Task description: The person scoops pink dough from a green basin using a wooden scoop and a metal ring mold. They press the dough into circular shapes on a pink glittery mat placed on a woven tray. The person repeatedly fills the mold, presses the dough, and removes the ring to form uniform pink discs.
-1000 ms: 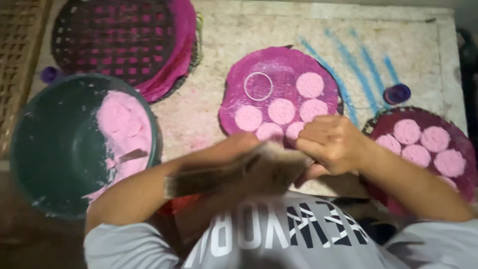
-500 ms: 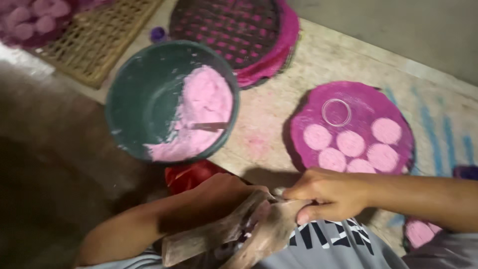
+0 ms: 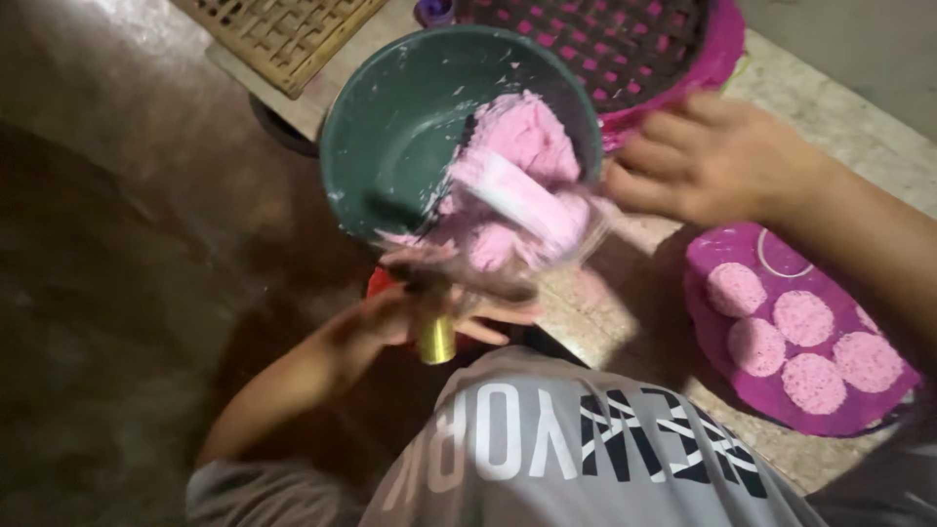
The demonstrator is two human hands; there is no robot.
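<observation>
The person's left hand (image 3: 415,317) sits low, just off the near edge of the stone slab (image 3: 605,303), with the fingers curled round a short gold-coloured handle (image 3: 436,339); the rest of that tool is smeared by motion, so I can't tell quite what it is, though a pale pink-coated blade or scraper (image 3: 517,200) seems to reach up from it into the dough. A crumpled clear plastic sheet (image 3: 508,278) hangs about the same hand, touching the bowl's near rim.

The green bowl (image 3: 390,127) stands at the left edge of the slab, tilted a little toward the person, with a lump of pink dough (image 3: 522,137) heaped against its right wall. The right hand (image 3: 708,161) hovers just beside the bowl's right rim, fingers spread apart and holding nothing, over the edge of a pink woven tray (image 3: 717,59) at the far side.

To the right, near the slab's near edge, lies a round magenta sheet (image 3: 722,337) bearing several flat pink discs (image 3: 802,317) and a thin white ring (image 3: 781,259). A bamboo lattice mat (image 3: 278,34) lies at the far left corner, and a small purple cap (image 3: 434,12) sits beside it.
</observation>
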